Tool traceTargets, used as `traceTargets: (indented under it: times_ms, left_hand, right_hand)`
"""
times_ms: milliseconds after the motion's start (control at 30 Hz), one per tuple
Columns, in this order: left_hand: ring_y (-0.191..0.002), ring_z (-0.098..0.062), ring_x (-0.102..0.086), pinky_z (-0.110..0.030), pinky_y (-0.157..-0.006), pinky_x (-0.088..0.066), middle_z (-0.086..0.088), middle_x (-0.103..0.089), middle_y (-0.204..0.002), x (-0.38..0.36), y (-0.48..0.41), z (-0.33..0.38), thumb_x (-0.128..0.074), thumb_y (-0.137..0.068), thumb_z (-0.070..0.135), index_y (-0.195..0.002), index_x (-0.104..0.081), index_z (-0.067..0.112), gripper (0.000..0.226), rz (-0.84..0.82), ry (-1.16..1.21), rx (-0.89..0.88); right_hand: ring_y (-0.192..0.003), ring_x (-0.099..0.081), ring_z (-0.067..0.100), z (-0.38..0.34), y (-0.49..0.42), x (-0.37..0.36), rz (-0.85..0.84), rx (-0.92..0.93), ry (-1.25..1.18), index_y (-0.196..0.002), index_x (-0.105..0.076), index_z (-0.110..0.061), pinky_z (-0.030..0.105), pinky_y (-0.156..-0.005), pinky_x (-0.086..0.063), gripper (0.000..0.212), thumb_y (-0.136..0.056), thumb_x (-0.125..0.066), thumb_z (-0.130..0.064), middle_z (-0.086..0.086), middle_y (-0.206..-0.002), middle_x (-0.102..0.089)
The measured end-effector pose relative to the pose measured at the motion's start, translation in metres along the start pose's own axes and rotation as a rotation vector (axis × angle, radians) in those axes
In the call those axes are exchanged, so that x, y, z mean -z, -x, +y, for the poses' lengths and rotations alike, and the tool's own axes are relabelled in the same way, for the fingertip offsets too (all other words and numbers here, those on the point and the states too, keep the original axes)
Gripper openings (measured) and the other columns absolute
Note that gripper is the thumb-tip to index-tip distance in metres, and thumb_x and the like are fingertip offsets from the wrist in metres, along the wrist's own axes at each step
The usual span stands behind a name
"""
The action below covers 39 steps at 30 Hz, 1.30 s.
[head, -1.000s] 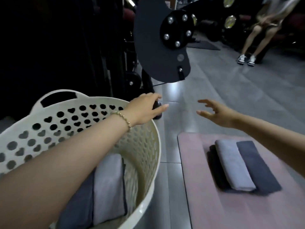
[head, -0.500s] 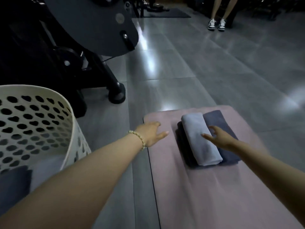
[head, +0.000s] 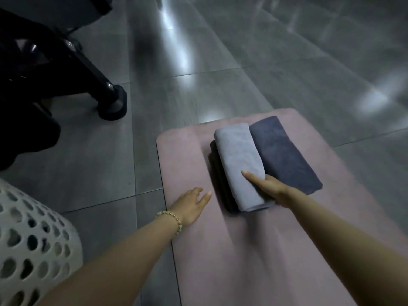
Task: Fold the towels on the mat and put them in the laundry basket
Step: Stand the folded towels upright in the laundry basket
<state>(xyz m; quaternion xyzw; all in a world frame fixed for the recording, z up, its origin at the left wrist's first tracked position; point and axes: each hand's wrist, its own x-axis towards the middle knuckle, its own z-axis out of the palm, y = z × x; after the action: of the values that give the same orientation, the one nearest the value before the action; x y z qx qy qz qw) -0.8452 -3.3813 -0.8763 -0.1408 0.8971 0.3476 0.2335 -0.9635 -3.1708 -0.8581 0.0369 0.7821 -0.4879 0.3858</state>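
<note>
Glossy grey floor tiles [head: 287, 74] surround a pink mat [head: 183, 155]; right hand [head: 273, 191] pinches the folded light-grey towel [head: 238, 155], left hand [head: 189, 206] hovers, fingers loosely spread.

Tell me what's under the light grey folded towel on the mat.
A darker towel peeks out along the left side and near end of the light grey towel, on the pink mat. How many layers lie beneath is covered.
</note>
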Motion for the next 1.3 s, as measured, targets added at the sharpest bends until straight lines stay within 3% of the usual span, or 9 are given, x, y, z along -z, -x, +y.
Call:
traceTargets:
  times_ms: [100,267,367,467,567,700,900,1000,1300]
  left_hand:
    - [-0.133,-0.019,-0.039,-0.026,-0.109,-0.026,-0.006,-0.043,-0.145,-0.01,-0.007,0.004,-0.027,-0.096,0.053,-0.14,-0.038,0.013,0.061,0.023,0.159,0.009]
    - [-0.134,-0.017,-0.038,-0.025,-0.109,-0.023,-0.004,-0.045,-0.144,-0.014,-0.007,0.014,-0.022,-0.093,0.06,-0.139,-0.041,0.014,0.069,0.012,0.427,0.05]
    - [-0.135,-0.016,-0.037,-0.031,-0.115,-0.021,-0.003,-0.041,-0.147,-0.012,-0.003,0.02,-0.02,-0.073,0.085,-0.143,-0.036,0.014,0.101,-0.003,0.534,0.065]
    - [-0.136,-0.015,-0.036,-0.036,-0.117,-0.022,0.0,-0.039,-0.148,-0.01,0.001,0.017,-0.023,-0.052,0.099,-0.145,-0.035,0.019,0.123,0.002,0.676,0.065]
    - [-0.127,-0.008,-0.044,-0.029,-0.114,-0.025,0.009,-0.047,-0.14,0.007,0.024,0.026,-0.031,-0.07,0.082,-0.134,-0.044,0.027,0.086,-0.027,0.81,0.047]
    - [-0.116,-0.015,-0.058,-0.04,-0.108,-0.038,0.006,-0.063,-0.124,0.038,0.042,0.017,-0.057,-0.035,0.094,-0.13,-0.052,0.026,0.117,0.045,1.027,0.118]
    - [-0.106,-0.016,-0.065,-0.038,-0.095,-0.051,0.001,-0.069,-0.115,0.13,0.108,0.023,-0.071,-0.046,0.077,-0.126,-0.054,0.02,0.099,0.101,1.111,-0.083]
    - [-0.105,-0.018,-0.065,-0.04,-0.096,-0.05,0.0,-0.068,-0.116,0.171,0.14,0.029,-0.074,-0.04,0.078,-0.129,-0.051,0.02,0.108,0.204,1.145,-0.146]
    - [-0.105,-0.019,-0.066,-0.039,-0.1,-0.047,-0.003,-0.07,-0.112,0.269,0.255,0.031,-0.062,-0.076,0.064,-0.12,-0.061,0.02,0.063,0.321,1.202,-0.339]
  right_hand:
    - [-0.095,-0.061,0.009,-0.002,-0.005,0.003,-0.057,-0.028,-0.043,-0.113,-0.056,-0.025,0.021,-0.069,-0.047,0.042,-0.08,-0.065,-0.051,-0.008,-0.107,-0.065]
    - [-0.097,-0.067,0.018,-0.004,-0.009,-0.008,-0.061,-0.055,-0.075,-0.11,-0.065,-0.016,0.032,-0.087,-0.053,0.082,-0.046,-0.083,-0.062,0.0,-0.104,-0.072]
    - [-0.095,-0.068,0.019,-0.01,-0.007,-0.013,-0.05,-0.063,-0.094,-0.109,-0.065,-0.013,0.033,-0.087,-0.053,0.074,-0.05,-0.085,-0.054,0.002,-0.102,-0.072]
    - [-0.092,-0.07,0.02,-0.011,0.003,-0.029,-0.074,-0.045,-0.213,-0.112,-0.064,-0.007,0.028,-0.075,-0.056,0.092,-0.037,-0.089,-0.053,0.005,-0.101,-0.073]
    - [-0.091,-0.071,0.02,-0.015,0.022,-0.058,-0.11,0.019,-0.316,-0.113,-0.063,-0.005,0.028,-0.073,-0.056,0.077,-0.052,-0.087,-0.045,0.006,-0.098,-0.074]
    - [-0.085,-0.072,0.017,-0.042,0.067,-0.081,-0.181,0.137,-0.313,-0.106,-0.065,-0.008,0.026,-0.068,-0.057,0.032,-0.079,-0.073,-0.023,0.005,-0.093,-0.075]
    - [-0.106,-0.066,0.023,-0.124,0.145,-0.099,-0.336,0.397,-0.121,-0.122,-0.059,-0.013,0.04,-0.091,-0.053,0.042,-0.083,-0.069,-0.026,0.008,-0.114,-0.069]
    - [-0.103,-0.067,0.017,-0.171,0.184,-0.116,-0.311,0.495,-0.037,-0.119,-0.06,-0.017,0.034,-0.088,-0.053,0.039,-0.084,-0.067,-0.03,0.002,-0.11,-0.071]
    - [-0.093,-0.07,0.01,-0.277,0.278,-0.17,-0.405,0.522,0.091,-0.114,-0.06,-0.017,0.019,-0.069,-0.056,0.046,-0.08,-0.058,-0.048,-0.002,-0.1,-0.074]
